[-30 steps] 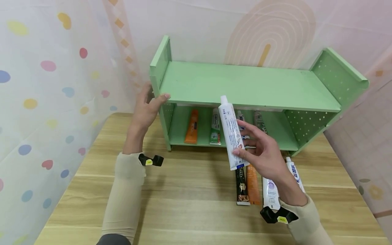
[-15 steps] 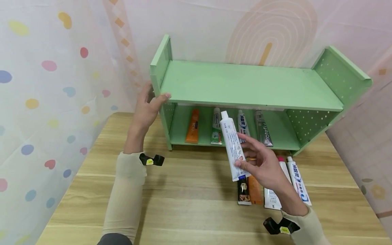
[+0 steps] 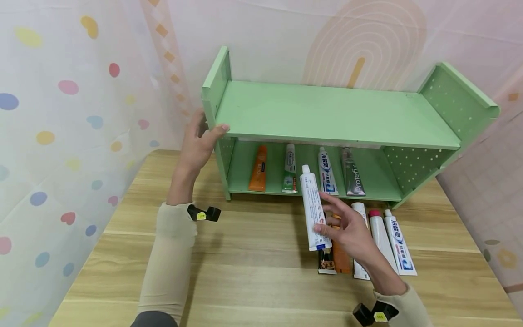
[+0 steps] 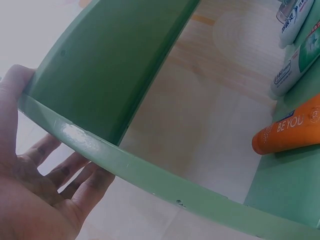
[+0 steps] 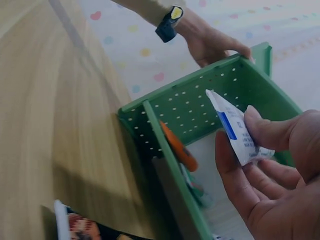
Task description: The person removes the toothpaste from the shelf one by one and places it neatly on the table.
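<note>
Head view: the right grip (image 3: pixel 347 229) pinches the raised white tube (image 3: pixel 313 206) between thumb and fingers, cap end pointing away, above the counter (image 3: pixel 253 286). Compared with a second ago, both sit lower in view and hide less of the shelf; I judge the tube to be in transit, laid down nowhere yet. Under the grip, a black tube (image 3: pixel 327 266) and a flat orange tube (image 3: pixel 342 260) lie partly hidden; to its right lie a pink-capped tube (image 3: pixel 384 245) and two other white ones. Beyond it, the green shelf (image 3: pixel 335 111) carries on its lower level a short orange tube (image 3: pixel 258 170), a green-and-white tube (image 3: pixel 290 168), a white-and-blue tube (image 3: pixel 327 172) and a grey tube (image 3: pixel 352 175). Farther left, the left grip (image 3: pixel 196 147) holds the shelf's side panel, unchanged.
</note>
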Demonstrator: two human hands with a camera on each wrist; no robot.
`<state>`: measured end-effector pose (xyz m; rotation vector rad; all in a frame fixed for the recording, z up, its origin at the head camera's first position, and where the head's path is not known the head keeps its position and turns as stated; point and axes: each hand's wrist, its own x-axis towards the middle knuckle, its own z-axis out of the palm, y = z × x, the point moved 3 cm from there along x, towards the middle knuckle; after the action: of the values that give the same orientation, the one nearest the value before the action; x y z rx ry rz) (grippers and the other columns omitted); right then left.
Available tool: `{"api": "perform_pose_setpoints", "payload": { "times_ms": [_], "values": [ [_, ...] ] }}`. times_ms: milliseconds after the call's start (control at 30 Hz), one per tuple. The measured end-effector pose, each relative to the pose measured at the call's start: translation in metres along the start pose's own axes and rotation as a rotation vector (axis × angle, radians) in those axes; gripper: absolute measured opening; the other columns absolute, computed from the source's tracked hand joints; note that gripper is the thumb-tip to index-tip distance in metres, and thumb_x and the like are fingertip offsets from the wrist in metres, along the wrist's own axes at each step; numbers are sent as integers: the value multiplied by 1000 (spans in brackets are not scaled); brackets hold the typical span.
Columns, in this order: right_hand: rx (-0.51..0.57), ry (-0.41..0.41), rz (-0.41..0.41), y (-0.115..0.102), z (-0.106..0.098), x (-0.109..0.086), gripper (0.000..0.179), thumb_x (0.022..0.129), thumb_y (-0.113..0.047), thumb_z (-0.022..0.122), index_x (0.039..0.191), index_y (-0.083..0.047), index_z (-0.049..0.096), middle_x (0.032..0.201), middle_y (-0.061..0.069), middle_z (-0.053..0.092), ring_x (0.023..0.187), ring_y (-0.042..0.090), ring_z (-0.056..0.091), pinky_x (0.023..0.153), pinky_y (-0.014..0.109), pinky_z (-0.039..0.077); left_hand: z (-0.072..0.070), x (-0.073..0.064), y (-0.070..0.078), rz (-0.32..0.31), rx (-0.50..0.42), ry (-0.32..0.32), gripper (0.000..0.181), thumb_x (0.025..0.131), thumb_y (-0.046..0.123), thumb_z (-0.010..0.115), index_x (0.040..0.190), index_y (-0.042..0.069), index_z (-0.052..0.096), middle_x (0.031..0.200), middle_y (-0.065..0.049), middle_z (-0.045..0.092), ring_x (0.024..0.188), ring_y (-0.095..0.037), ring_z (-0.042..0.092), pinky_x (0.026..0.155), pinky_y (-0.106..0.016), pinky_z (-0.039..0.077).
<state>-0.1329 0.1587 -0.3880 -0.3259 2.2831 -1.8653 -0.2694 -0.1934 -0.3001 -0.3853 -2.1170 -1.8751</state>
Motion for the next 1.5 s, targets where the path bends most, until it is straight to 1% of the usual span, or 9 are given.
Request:
{"api": "perform_pose_setpoints", "payload": {
  "times_ms": [200, 467, 567, 767, 967, 1133, 1333, 1400, 1500],
  "values": [
    [28, 2, 71, 10, 3, -2, 79, 89, 3, 75, 157, -12, 39, 135, 26, 55, 96, 12, 72, 78, 28, 60, 0, 0, 0, 1, 3, -2, 57, 94, 30, 68, 147, 22, 51, 143, -7, 58, 123, -21, 54, 103, -49, 46],
    [20, -38, 155, 20, 9, -6, 81, 90, 1, 73, 160, -14, 35, 144, 28, 49, 102, 21, 71, 81, 28, 59, -1, -1, 0, 6, 3, 0, 57, 94, 30, 69, 147, 22, 51, 143, -7, 58, 123, -21, 53, 102, -47, 46],
    [9, -51, 189, 23, 12, -8, 81, 90, 0, 74, 160, -15, 34, 145, 28, 48, 103, 25, 71, 80, 28, 59, -1, -1, 0, 6, 2, 0, 57, 94, 30, 69, 148, 22, 51, 143, -8, 58, 123, -21, 53, 101, -47, 45],
    [-22, -50, 213, 26, 18, -11, 80, 89, -2, 75, 159, -14, 37, 139, 26, 52, 98, 23, 70, 69, 27, 55, -1, -1, -1, 7, 3, 2, 57, 94, 30, 69, 147, 22, 51, 142, -8, 58, 122, -21, 53, 100, -46, 46],
    [-57, -14, 223, 29, 23, -11, 79, 87, 0, 77, 156, -14, 42, 132, 23, 56, 88, 20, 67, 60, 26, 48, -1, -1, -1, -1, 1, 1, 56, 94, 31, 69, 147, 23, 51, 141, -8, 58, 120, -21, 53, 99, -45, 46],
    [-84, 12, 231, 29, 26, -13, 80, 84, -1, 80, 155, -14, 44, 129, 21, 60, 84, 19, 65, 55, 27, 47, -1, -1, -1, -4, 3, 0, 57, 94, 31, 69, 147, 22, 51, 141, -9, 58, 120, -22, 53, 99, -45, 46],
    [-72, 18, 255, 32, 29, -16, 81, 82, -2, 82, 153, -12, 45, 126, 21, 63, 80, 19, 65, 56, 26, 48, -1, -1, -1, 2, -4, -1, 59, 93, 31, 69, 148, 22, 50, 143, -8, 57, 122, -22, 53, 102, -52, 46],
    [-82, 31, 264, 34, 31, -16, 80, 82, -2, 83, 153, -11, 46, 125, 20, 64, 80, 18, 65, 57, 26, 50, -1, -1, -1, 2, -7, -2, 59, 93, 30, 69, 148, 22, 50, 143, -8, 57, 122, -22, 53, 103, -54, 45],
    [-132, 66, 271, 36, 34, -15, 78, 81, -3, 84, 150, -10, 49, 122, 18, 66, 81, 17, 65, 59, 26, 52, 0, -1, 0, 0, -7, -2, 59, 93, 30, 69, 148, 22, 50, 143, -8, 57, 123, -22, 53, 103, -52, 46]
  ]
}}
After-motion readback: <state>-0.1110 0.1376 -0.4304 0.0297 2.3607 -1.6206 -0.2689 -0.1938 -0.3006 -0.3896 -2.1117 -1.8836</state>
